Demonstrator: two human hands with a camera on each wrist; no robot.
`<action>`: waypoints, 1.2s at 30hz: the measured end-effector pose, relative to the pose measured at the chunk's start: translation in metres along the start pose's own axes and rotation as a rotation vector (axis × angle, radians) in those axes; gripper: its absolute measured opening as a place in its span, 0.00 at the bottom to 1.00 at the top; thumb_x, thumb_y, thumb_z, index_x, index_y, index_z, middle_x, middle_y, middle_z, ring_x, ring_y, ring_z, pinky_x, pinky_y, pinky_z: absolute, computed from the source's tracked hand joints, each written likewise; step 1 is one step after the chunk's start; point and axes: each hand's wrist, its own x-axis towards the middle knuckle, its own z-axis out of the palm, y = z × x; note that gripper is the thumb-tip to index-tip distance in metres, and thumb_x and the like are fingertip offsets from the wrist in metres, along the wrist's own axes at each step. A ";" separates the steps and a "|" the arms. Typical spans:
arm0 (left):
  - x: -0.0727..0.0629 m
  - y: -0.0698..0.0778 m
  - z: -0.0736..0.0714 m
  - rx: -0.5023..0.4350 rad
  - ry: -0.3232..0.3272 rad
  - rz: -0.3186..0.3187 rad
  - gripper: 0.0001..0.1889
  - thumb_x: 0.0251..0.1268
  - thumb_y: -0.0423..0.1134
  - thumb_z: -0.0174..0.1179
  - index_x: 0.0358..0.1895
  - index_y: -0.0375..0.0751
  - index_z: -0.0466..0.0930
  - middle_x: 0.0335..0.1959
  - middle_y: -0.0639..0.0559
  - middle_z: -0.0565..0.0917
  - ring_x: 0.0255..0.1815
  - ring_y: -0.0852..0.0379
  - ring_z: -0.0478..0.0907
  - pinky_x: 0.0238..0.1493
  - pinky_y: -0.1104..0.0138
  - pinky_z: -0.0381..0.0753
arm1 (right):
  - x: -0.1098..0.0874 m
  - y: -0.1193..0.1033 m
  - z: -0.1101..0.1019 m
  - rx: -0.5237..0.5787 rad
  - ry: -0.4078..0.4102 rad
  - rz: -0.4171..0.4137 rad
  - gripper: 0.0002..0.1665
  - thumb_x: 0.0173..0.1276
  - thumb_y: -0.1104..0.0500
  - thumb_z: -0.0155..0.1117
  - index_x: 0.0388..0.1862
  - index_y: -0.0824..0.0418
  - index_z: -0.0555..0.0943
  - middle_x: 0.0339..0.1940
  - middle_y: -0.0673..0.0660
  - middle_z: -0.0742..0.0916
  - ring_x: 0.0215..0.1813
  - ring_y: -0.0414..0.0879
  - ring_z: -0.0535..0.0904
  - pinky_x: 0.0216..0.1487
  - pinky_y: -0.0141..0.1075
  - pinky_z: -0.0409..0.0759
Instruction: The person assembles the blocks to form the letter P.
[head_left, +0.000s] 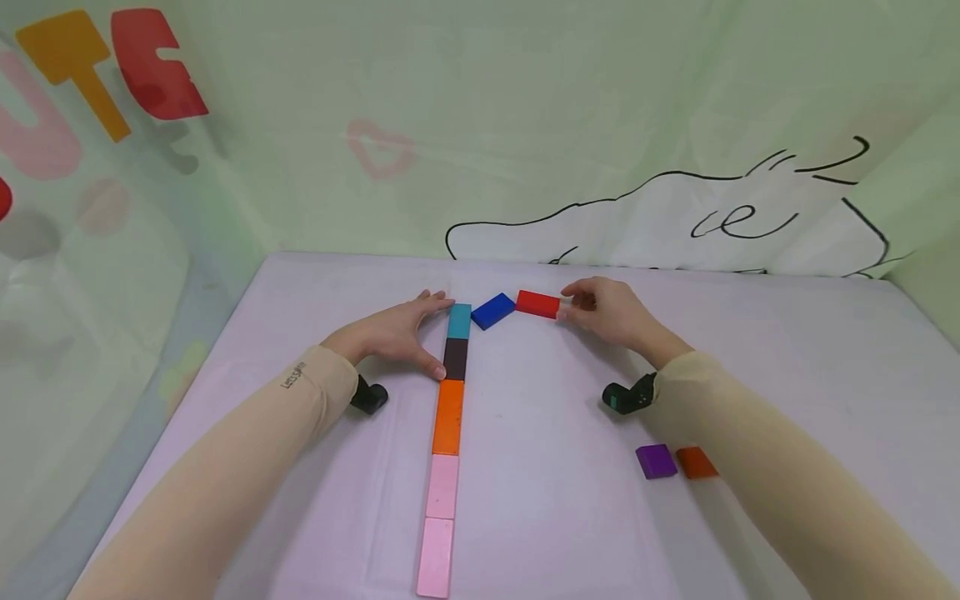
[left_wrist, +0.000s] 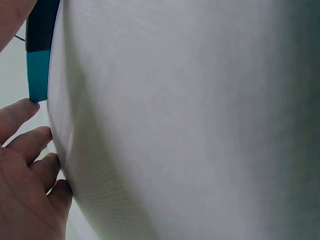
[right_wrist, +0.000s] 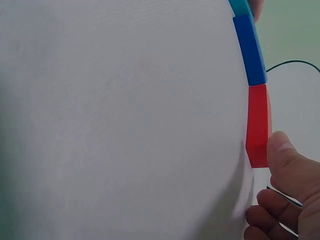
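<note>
As the table (head_left: 540,508) bears a long row of blocks (head_left: 446,437) running away from the person, the left hand (head_left: 397,333) rests at its far end, thumb and fingers spread apart. Nearer the red block (head_left: 537,304), the right hand (head_left: 611,312) pinches its right end; it lies to that hand's left, long axis sideways, meeting the slanted blue block (head_left: 493,311).

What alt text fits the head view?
Right hand pinches a red block touching a blue block; left hand touches a row of five blocks on a pale table. Purple block and orange block lie by the right sleeve.
</note>
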 end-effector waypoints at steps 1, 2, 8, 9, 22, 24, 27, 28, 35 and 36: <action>0.000 0.000 0.000 0.001 0.000 0.000 0.59 0.52 0.51 0.78 0.84 0.53 0.48 0.87 0.52 0.42 0.88 0.48 0.33 0.85 0.44 0.40 | -0.002 0.000 -0.002 0.000 0.001 -0.002 0.26 0.73 0.57 0.65 0.66 0.66 0.77 0.53 0.66 0.83 0.56 0.59 0.76 0.60 0.50 0.80; 0.000 0.000 0.001 0.001 0.001 0.002 0.59 0.52 0.51 0.78 0.84 0.53 0.48 0.87 0.52 0.42 0.88 0.48 0.33 0.85 0.44 0.40 | -0.005 0.001 -0.003 0.000 0.003 -0.002 0.26 0.73 0.57 0.65 0.66 0.66 0.77 0.53 0.66 0.83 0.56 0.59 0.76 0.60 0.51 0.81; -0.001 0.002 0.001 0.002 0.001 0.012 0.58 0.53 0.50 0.78 0.84 0.52 0.49 0.87 0.51 0.42 0.88 0.47 0.33 0.84 0.43 0.41 | -0.032 0.005 -0.020 0.029 0.025 -0.027 0.27 0.72 0.54 0.67 0.66 0.67 0.78 0.57 0.68 0.84 0.59 0.61 0.79 0.64 0.55 0.80; -0.001 0.002 0.001 0.002 0.000 0.012 0.58 0.53 0.50 0.78 0.84 0.52 0.49 0.87 0.51 0.42 0.88 0.47 0.33 0.84 0.43 0.41 | -0.039 0.006 -0.023 0.033 0.031 -0.029 0.28 0.72 0.54 0.68 0.65 0.67 0.79 0.58 0.68 0.85 0.59 0.61 0.80 0.64 0.55 0.79; -0.003 -0.009 -0.006 0.000 0.011 0.025 0.58 0.53 0.48 0.78 0.84 0.50 0.49 0.87 0.49 0.43 0.87 0.45 0.34 0.84 0.42 0.42 | -0.130 0.060 -0.046 -0.049 0.146 0.016 0.29 0.73 0.51 0.68 0.65 0.66 0.79 0.57 0.67 0.86 0.56 0.61 0.81 0.48 0.26 0.80; -0.004 -0.011 -0.006 0.001 0.015 0.032 0.58 0.52 0.48 0.79 0.84 0.49 0.50 0.87 0.49 0.44 0.87 0.44 0.35 0.84 0.42 0.42 | -0.142 0.071 -0.047 -0.065 0.168 0.026 0.28 0.72 0.52 0.69 0.64 0.67 0.79 0.55 0.67 0.86 0.53 0.60 0.81 0.43 0.18 0.75; -0.004 -0.015 -0.006 0.009 0.022 0.045 0.59 0.51 0.49 0.79 0.84 0.48 0.50 0.87 0.48 0.44 0.87 0.43 0.35 0.84 0.42 0.43 | -0.158 0.084 -0.046 -0.083 0.183 0.061 0.28 0.72 0.53 0.69 0.63 0.69 0.79 0.52 0.68 0.87 0.49 0.59 0.81 0.37 0.17 0.74; -0.004 -0.016 -0.007 0.012 0.024 0.050 0.59 0.51 0.49 0.79 0.84 0.48 0.50 0.87 0.48 0.45 0.87 0.43 0.35 0.84 0.42 0.43 | -0.163 0.087 -0.045 -0.093 0.183 0.079 0.29 0.71 0.52 0.69 0.63 0.70 0.79 0.52 0.69 0.86 0.48 0.59 0.81 0.36 0.19 0.75; -0.004 -0.015 -0.008 0.009 0.023 0.061 0.59 0.51 0.49 0.79 0.83 0.47 0.50 0.87 0.47 0.45 0.87 0.43 0.36 0.84 0.42 0.43 | -0.198 0.096 -0.034 -0.174 0.183 0.231 0.37 0.71 0.43 0.68 0.62 0.75 0.77 0.55 0.77 0.83 0.50 0.68 0.78 0.38 0.48 0.86; -0.004 -0.015 -0.008 0.012 0.023 0.060 0.59 0.52 0.49 0.79 0.84 0.47 0.50 0.87 0.47 0.45 0.87 0.43 0.36 0.84 0.42 0.44 | -0.203 0.096 -0.032 -0.181 0.181 0.268 0.40 0.71 0.41 0.67 0.61 0.76 0.77 0.55 0.78 0.83 0.49 0.69 0.78 0.36 0.50 0.85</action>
